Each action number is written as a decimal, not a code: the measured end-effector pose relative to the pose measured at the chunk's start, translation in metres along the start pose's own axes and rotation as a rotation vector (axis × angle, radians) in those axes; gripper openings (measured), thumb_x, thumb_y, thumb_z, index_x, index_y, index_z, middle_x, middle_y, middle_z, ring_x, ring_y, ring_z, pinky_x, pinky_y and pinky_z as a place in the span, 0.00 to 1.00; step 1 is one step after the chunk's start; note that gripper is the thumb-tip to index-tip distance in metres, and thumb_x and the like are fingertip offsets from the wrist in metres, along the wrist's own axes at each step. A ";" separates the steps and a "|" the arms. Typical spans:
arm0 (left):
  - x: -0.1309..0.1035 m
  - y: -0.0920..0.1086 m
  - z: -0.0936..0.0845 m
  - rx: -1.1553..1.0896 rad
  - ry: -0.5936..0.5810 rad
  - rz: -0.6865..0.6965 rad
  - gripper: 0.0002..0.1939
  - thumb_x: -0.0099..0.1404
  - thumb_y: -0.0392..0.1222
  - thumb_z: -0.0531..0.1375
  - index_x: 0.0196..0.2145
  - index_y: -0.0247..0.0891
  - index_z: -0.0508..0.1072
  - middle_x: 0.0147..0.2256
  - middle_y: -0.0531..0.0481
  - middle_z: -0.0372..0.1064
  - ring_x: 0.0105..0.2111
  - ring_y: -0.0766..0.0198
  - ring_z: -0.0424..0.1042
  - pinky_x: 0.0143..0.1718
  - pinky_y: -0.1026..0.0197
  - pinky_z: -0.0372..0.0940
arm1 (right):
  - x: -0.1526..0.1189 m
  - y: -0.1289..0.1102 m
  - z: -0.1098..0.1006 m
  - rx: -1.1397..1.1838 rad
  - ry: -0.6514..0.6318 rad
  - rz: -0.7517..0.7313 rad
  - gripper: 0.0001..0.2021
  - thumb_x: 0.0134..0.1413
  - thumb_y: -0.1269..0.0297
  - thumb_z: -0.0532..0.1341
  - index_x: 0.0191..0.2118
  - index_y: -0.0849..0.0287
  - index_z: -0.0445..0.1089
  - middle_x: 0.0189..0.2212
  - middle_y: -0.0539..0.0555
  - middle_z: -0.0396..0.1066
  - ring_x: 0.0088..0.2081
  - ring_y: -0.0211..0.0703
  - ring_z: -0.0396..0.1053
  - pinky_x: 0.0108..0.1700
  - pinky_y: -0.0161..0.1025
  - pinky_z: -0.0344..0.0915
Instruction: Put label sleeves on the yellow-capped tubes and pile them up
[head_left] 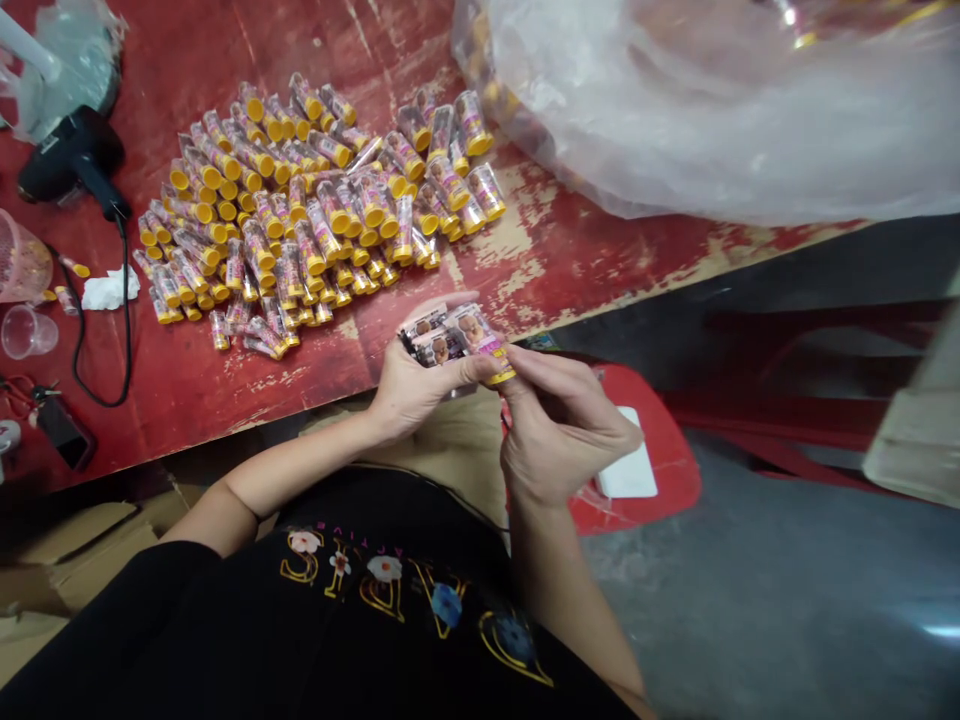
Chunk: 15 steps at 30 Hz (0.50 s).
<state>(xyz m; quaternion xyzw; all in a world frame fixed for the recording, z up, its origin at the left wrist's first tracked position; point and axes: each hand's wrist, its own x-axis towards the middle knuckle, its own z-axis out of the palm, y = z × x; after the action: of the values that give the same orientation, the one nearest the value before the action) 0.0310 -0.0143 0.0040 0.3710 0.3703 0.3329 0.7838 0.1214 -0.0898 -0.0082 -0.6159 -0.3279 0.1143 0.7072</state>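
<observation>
My left hand (420,385) is closed around several small printed packets (436,345) just past the near edge of the red table. Beside them, a clear printed tube with a yellow end (480,335) lies between both hands, under my left thumb. The fingers of my right hand (562,420) pinch at the tube's yellow end from the right. Part of what my left hand holds is hidden by its own fingers. Beyond my hands, a big pile of similar yellow-ended tubes (330,210) covers the middle of the table.
On the red table (360,350), a large plastic bag (660,130) lies at the back right. A black heat gun (82,160) with a cable, a pink basket (22,258) and a clear cup (30,330) are at the left. A red stool (667,470) stands right of my hands.
</observation>
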 end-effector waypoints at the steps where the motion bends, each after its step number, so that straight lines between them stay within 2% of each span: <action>1: 0.001 -0.001 0.000 -0.004 0.000 0.004 0.37 0.44 0.52 0.79 0.52 0.47 0.76 0.36 0.54 0.75 0.34 0.65 0.73 0.40 0.61 0.71 | 0.000 0.001 0.001 0.001 0.002 0.003 0.12 0.51 0.76 0.72 0.40 0.52 0.83 0.37 0.50 0.82 0.38 0.41 0.80 0.44 0.43 0.78; 7: 0.013 -0.004 -0.002 -0.055 0.069 0.052 0.36 0.43 0.46 0.80 0.51 0.45 0.77 0.38 0.55 0.75 0.36 0.67 0.73 0.43 0.63 0.70 | 0.008 0.008 0.006 0.011 -0.016 0.042 0.10 0.52 0.74 0.72 0.38 0.53 0.83 0.36 0.50 0.82 0.39 0.41 0.79 0.46 0.44 0.78; 10: 0.028 -0.002 -0.003 -0.188 0.135 0.028 0.33 0.45 0.47 0.80 0.49 0.42 0.78 0.39 0.53 0.77 0.40 0.65 0.77 0.49 0.60 0.70 | 0.024 0.028 0.014 0.044 -0.042 0.071 0.09 0.53 0.72 0.72 0.40 0.53 0.83 0.37 0.51 0.81 0.40 0.43 0.79 0.46 0.45 0.78; 13: 0.043 0.005 -0.006 -0.361 0.245 -0.069 0.24 0.56 0.47 0.75 0.48 0.38 0.77 0.39 0.49 0.79 0.45 0.58 0.80 0.54 0.54 0.71 | 0.051 0.061 0.040 0.042 0.022 0.018 0.08 0.55 0.67 0.71 0.42 0.54 0.82 0.38 0.52 0.80 0.39 0.45 0.79 0.42 0.47 0.78; 15: 0.049 0.010 -0.010 -0.434 0.317 -0.129 0.16 0.65 0.40 0.69 0.49 0.36 0.76 0.37 0.48 0.79 0.47 0.57 0.80 0.56 0.50 0.71 | 0.072 0.084 0.063 0.019 0.018 -0.089 0.06 0.57 0.66 0.68 0.41 0.54 0.82 0.37 0.53 0.79 0.40 0.46 0.79 0.43 0.48 0.79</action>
<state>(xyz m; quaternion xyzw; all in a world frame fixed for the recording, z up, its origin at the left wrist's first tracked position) 0.0451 0.0330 -0.0082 0.1135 0.4310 0.4078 0.7969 0.1583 0.0196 -0.0623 -0.5951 -0.3475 0.0804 0.7202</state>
